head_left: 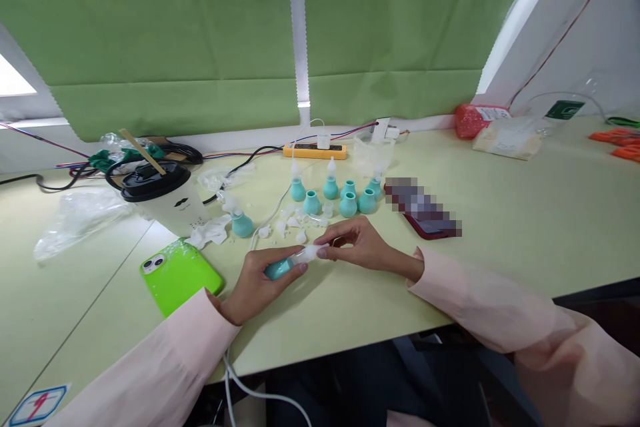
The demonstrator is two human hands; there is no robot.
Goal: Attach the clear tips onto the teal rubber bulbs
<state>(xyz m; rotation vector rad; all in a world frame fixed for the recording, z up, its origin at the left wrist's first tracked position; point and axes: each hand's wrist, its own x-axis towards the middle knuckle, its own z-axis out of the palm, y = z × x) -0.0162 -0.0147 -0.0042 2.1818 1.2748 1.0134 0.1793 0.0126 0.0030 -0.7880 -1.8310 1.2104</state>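
Observation:
My left hand (267, 280) is closed round a teal squeeze bulb (279, 269) that looks like part of a nasal aspirator. A clear nozzle (299, 257) sticks out of it to the right, ending in a whitish tip (312, 252). The fingers of my right hand (353, 243) pinch that tip. Just beyond my hands lie small white and clear plastic pieces (283, 221). Behind them stand several teal bulbs (349, 204), some open-necked and some with a nozzle fitted. Another bulb (242, 225) with a whitish top is farther left.
A lidded paper cup (170, 203) with a straw stands at the left, behind a green-cased phone (181, 273). At the right lies a dark red phone (425, 227). A yellow power strip (315, 151), a clear tub (373, 153) and cables line the back; a white cable (273, 213) crosses the table.

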